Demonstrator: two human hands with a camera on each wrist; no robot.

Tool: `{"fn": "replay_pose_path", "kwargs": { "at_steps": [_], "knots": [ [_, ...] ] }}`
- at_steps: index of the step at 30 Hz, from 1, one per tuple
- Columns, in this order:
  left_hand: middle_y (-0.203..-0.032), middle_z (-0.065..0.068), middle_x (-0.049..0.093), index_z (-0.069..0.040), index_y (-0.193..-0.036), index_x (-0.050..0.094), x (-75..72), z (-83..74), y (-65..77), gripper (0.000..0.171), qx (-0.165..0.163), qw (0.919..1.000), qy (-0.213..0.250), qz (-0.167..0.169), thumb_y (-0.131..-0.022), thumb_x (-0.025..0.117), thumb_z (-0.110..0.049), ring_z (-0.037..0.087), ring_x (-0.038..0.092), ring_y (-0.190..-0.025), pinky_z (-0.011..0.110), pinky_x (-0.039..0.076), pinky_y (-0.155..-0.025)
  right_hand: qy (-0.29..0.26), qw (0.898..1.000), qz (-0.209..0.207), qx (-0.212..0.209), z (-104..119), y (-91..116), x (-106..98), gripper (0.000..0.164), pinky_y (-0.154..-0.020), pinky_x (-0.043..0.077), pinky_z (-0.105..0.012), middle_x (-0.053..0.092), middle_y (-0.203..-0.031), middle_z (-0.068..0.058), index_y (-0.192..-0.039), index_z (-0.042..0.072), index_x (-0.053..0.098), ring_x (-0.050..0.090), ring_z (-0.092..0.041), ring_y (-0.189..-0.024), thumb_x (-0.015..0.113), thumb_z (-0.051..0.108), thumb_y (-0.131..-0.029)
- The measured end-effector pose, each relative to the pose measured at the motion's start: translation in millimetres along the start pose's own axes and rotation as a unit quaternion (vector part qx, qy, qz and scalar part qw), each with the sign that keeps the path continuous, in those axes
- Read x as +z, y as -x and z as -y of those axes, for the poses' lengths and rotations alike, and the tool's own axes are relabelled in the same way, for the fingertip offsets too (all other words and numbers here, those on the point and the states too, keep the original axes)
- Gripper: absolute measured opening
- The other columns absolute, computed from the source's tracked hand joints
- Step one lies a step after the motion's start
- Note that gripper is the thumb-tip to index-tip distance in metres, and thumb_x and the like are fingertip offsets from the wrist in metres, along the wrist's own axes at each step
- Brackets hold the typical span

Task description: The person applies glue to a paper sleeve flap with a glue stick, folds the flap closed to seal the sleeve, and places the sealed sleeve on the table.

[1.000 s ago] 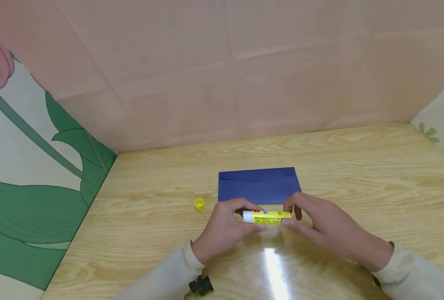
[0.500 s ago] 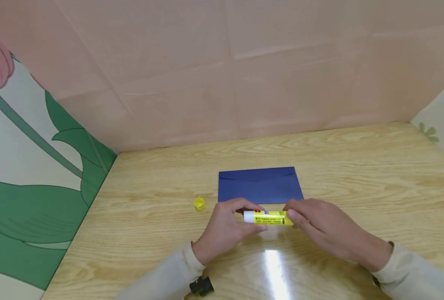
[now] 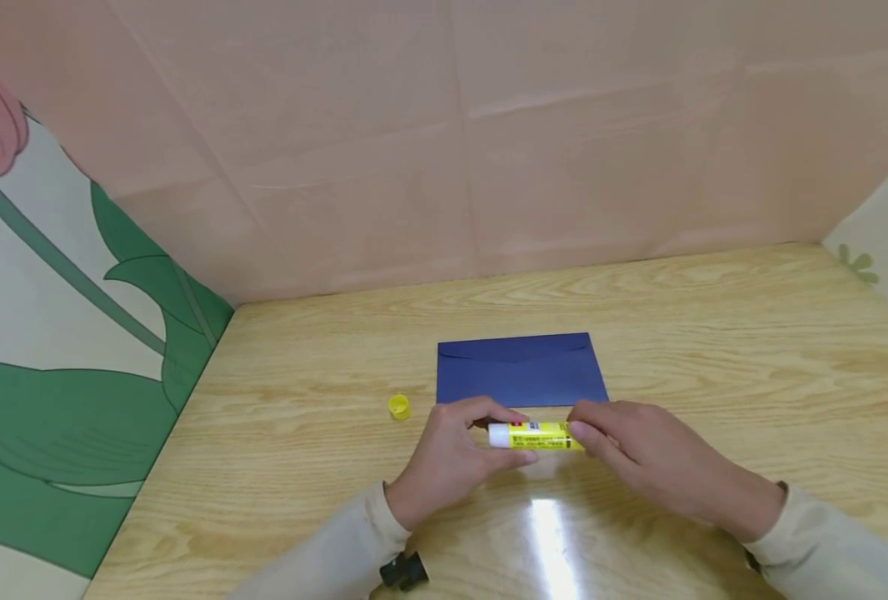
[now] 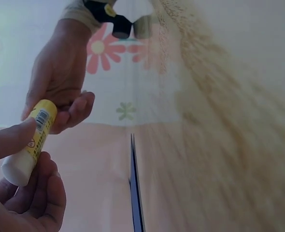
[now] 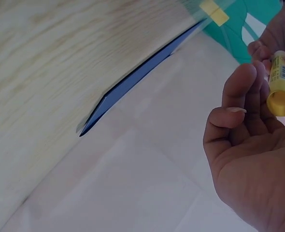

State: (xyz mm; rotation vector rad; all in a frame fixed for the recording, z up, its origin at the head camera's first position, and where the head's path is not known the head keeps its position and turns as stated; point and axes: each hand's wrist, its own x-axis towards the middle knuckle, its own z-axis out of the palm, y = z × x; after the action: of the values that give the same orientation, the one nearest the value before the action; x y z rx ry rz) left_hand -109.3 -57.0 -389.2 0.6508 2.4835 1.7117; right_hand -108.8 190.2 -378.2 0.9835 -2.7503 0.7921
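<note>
A yellow glue stick (image 3: 537, 435) with a white end lies level between both hands, in front of the dark blue envelope (image 3: 521, 371). My left hand (image 3: 455, 450) pinches it near the white end, thumb below and fingers above in the head view. At the yellow end, my right hand (image 3: 646, 446) holds it between thumb and curled fingers. The left wrist view shows the barcode side of the glue stick (image 4: 41, 123); its yellow base (image 5: 280, 102) faces the camera in the right wrist view. The envelope lies flat, flap side up.
A small yellow cap (image 3: 399, 407) stands on the wooden table (image 3: 301, 433), left of the envelope. A pinkish sheet (image 3: 354, 167) covers the wall behind the table. Flower-patterned panels (image 3: 77, 433) stand at the sides.
My right thumb has moved up along the yellow end, and the right fingers have drawn together. The glue stick has shifted very slightly right. The left hand stays almost still.
</note>
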Motion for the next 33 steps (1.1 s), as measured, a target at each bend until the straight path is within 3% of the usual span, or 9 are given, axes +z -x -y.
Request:
{"fn": "replay_pose_path", "kwargs": {
  "at_steps": [9, 13, 17, 26, 30, 33],
  "knots": [
    [-0.098, -0.007, 0.074, -0.017, -0.099, 0.076, -2.0, -2.3, -0.9, 0.029, -0.007, 1.0, 0.003, 0.006, -0.074, 0.089, -0.02, 0.005, 0.063, -0.081, 0.028, 0.059, -0.066, -0.029, 0.999, 0.019, 0.041, 1.1, 1.2, -0.9, 0.006, -0.05, 0.034, -0.017, 0.041, -0.068, 0.021, -0.1, 0.032, 0.058, 0.034, 0.007, -0.056, 0.056, 0.027, -0.103],
    [-0.096, -0.006, 0.073, -0.016, -0.1, 0.076, -2.4, -3.5, -1.3, 0.03, -0.014, 0.9999, 0.001, 0.006, -0.073, 0.089, -0.02, 0.005, 0.062, -0.078, 0.026, 0.058, -0.064, -0.023, 0.999, 0.012, 0.038, 1.9, 2.2, -1.2, 0.005, -0.052, 0.035, -0.017, 0.052, -0.075, 0.019, -0.104, 0.029, 0.059, 0.037, 0.007, -0.059, 0.058, 0.026, -0.101],
    [-0.094, -0.005, 0.073, -0.016, -0.1, 0.077, -2.6, -3.5, -1.2, 0.03, -0.022, 0.9997, -0.001, 0.003, -0.073, 0.089, -0.021, 0.005, 0.061, -0.077, 0.023, 0.057, -0.062, -0.013, 1.0, -0.016, 0.008, 1.5, 2.2, -0.1, 0.012, -0.053, 0.037, -0.016, 0.06, -0.08, 0.017, -0.107, 0.027, 0.059, 0.043, 0.008, -0.063, 0.065, 0.022, -0.097],
    [-0.092, -0.001, 0.074, -0.014, -0.1, 0.077, -2.3, -0.4, -1.0, 0.031, -0.009, 0.9999, -0.003, -0.005, -0.072, 0.09, -0.017, 0.004, 0.062, -0.073, 0.023, 0.057, -0.061, -0.003, 0.994, -0.073, -0.081, -4.7, 1.0, 2.7, 0.028, -0.052, 0.032, -0.009, 0.049, -0.081, 0.022, -0.107, 0.028, 0.059, 0.039, 0.009, -0.066, 0.077, 0.021, -0.087],
    [-0.091, -0.002, 0.075, -0.014, -0.099, 0.077, -2.4, 0.4, -0.9, 0.03, -0.002, 0.9999, -0.008, -0.007, -0.072, 0.09, -0.018, 0.003, 0.061, -0.072, 0.023, 0.056, -0.06, -0.002, 0.988, -0.097, -0.123, -6.9, -1.1, 3.0, 0.024, -0.057, 0.031, -0.005, 0.056, -0.089, 0.021, -0.092, 0.023, 0.056, 0.045, 0.007, -0.072, 0.079, 0.024, -0.084],
    [-0.091, -0.004, 0.074, -0.014, -0.098, 0.077, -2.6, 0.2, -0.8, 0.03, -0.003, 0.9999, -0.01, -0.006, -0.071, 0.09, -0.018, 0.004, 0.061, -0.072, 0.023, 0.056, -0.059, -0.001, 0.984, -0.105, -0.141, -7.6, -2.4, 2.0, 0.026, -0.06, 0.033, -0.005, 0.056, -0.091, 0.02, -0.086, 0.021, 0.052, 0.048, 0.005, -0.074, 0.075, 0.032, -0.088]
  ]
}}
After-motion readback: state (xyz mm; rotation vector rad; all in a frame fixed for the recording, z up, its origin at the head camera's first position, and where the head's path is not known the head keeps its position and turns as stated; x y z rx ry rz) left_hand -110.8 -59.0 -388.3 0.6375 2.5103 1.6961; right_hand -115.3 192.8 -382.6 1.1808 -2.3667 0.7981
